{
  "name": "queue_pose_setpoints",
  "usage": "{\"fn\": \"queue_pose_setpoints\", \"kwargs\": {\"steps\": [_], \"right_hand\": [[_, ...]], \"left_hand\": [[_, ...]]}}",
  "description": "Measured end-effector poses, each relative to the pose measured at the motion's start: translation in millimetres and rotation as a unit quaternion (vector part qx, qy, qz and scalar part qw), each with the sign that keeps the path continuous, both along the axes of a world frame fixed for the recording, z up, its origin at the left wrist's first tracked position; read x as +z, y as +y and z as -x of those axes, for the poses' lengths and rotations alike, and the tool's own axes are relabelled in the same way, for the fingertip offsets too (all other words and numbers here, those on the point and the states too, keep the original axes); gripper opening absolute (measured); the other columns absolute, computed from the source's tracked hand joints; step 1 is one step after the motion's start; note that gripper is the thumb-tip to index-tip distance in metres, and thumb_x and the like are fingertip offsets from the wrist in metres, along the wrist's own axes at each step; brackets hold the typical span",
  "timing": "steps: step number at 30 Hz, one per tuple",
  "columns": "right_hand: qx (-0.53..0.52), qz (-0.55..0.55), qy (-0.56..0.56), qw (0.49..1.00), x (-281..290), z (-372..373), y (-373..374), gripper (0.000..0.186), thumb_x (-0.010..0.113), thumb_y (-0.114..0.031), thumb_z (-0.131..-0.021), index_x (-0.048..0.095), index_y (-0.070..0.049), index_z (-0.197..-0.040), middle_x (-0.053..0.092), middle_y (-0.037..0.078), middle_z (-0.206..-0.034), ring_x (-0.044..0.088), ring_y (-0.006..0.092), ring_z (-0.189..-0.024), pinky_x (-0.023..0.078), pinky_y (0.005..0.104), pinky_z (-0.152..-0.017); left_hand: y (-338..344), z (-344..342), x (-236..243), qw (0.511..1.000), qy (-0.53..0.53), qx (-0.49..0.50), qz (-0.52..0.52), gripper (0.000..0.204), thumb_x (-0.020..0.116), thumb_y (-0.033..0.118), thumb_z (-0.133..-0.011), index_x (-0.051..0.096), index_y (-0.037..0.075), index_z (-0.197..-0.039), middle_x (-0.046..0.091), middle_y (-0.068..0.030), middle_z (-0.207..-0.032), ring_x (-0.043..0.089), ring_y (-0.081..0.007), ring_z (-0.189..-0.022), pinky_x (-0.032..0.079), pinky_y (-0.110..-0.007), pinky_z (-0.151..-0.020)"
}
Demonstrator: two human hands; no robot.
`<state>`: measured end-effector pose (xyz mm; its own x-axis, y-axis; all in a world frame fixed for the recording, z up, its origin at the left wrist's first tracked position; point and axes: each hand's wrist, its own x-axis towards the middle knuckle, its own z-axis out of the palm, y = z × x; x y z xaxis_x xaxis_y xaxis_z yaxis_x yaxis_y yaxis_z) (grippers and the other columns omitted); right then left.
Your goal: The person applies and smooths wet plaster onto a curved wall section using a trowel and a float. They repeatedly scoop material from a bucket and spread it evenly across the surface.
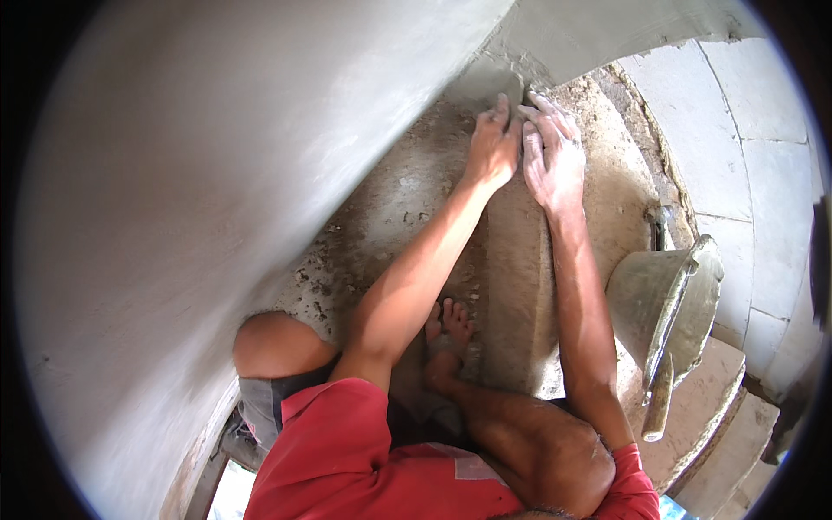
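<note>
Both arms reach forward to the foot of a curved, smooth grey plastered wall [217, 130]. My left hand [496, 146] is closed, its fingers bent against a grey, rounded edge [515, 89] in the corner. Close beside it, my right hand [555, 160] has bent fingers coated with pale plaster or cement. Whatever lies under or between the fingers is mostly hidden, and I cannot make out its kind. Wet-looking grey plaster [598, 39] covers the wall face just beyond the hands. Below them runs a rough, dusty concrete step [516, 286].
To the right stands a grey, mortar-smeared bucket [637, 286], with a wooden handle [660, 399] leaning at its near side. Steps [702, 390] descend at the lower right. Pale tiles [719, 130] lie beyond a broken edge. My bare foot [449, 329] rests beside the concrete step.
</note>
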<state>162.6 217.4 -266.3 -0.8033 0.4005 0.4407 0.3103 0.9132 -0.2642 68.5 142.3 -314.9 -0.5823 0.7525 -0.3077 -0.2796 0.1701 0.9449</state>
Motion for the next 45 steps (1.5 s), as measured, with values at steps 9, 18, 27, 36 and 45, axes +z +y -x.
{"fn": "queue_pose_setpoints", "kwargs": {"steps": [9, 18, 27, 36, 45], "right_hand": [[-0.009, -0.005, 0.055, 0.998, 9, -5, -3, 0.026, 0.060, -0.006, -0.098, 0.074, -0.003, -0.120, 0.069, 0.020, -0.138, 0.061, 0.0403, -0.132, 0.047, 0.0500, -0.116], [0.001, -0.007, 0.065, 0.998, 5, -5, 2, 0.025, 0.060, -0.006, -0.098, 0.074, -0.003, -0.119, 0.069, 0.021, -0.137, 0.062, 0.0417, -0.129, 0.047, 0.0514, -0.114], [-0.007, 0.002, 0.097, 0.995, 6, -7, 1, 0.026, 0.056, -0.009, -0.101, 0.073, -0.005, -0.120, 0.069, 0.021, -0.136, 0.063, 0.0418, -0.127, 0.048, 0.0518, -0.112], [-0.009, 0.013, 0.101, 0.995, 5, -9, 0, 0.027, 0.055, -0.010, -0.105, 0.076, -0.005, -0.120, 0.071, 0.018, -0.136, 0.064, 0.0370, -0.129, 0.048, 0.0475, -0.113], [-0.033, 0.036, 0.088, 0.995, 7, -4, 1, 0.026, 0.057, -0.012, -0.105, 0.074, -0.005, -0.123, 0.069, 0.019, -0.138, 0.064, 0.0379, -0.128, 0.047, 0.0482, -0.114]], "left_hand": [[-1, 19, -8, 0.988, 0.064, 0.138, -0.032, 0.085, 0.047, 0.065, -0.107, 0.035, 0.008, -0.169, 0.035, -0.0305, -0.169, 0.053, -0.0481, -0.144, 0.039, -0.055, -0.125], [17, 7, -1, 0.989, 0.120, 0.086, -0.014, 0.086, 0.046, 0.063, -0.110, 0.026, 0.006, -0.171, 0.029, -0.0338, -0.168, 0.059, -0.0502, -0.136, 0.049, -0.057, -0.117], [-11, 6, -8, 0.999, 0.047, -0.004, -0.014, 0.075, 0.049, 0.061, -0.110, 0.041, 0.012, -0.167, 0.051, -0.0260, -0.160, 0.058, -0.0421, -0.141, 0.049, -0.054, -0.115], [-4, 11, -40, 0.995, 0.091, 0.033, -0.024, 0.077, 0.059, 0.056, -0.104, 0.050, 0.006, -0.161, 0.050, -0.0256, -0.162, 0.049, -0.0391, -0.151, 0.038, -0.043, -0.126], [-47, 23, -38, 0.987, 0.051, -0.150, -0.007, 0.074, 0.062, 0.053, -0.102, 0.052, 0.007, -0.160, 0.054, -0.0226, -0.161, 0.055, -0.0357, -0.145, 0.043, -0.043, -0.120]]}}
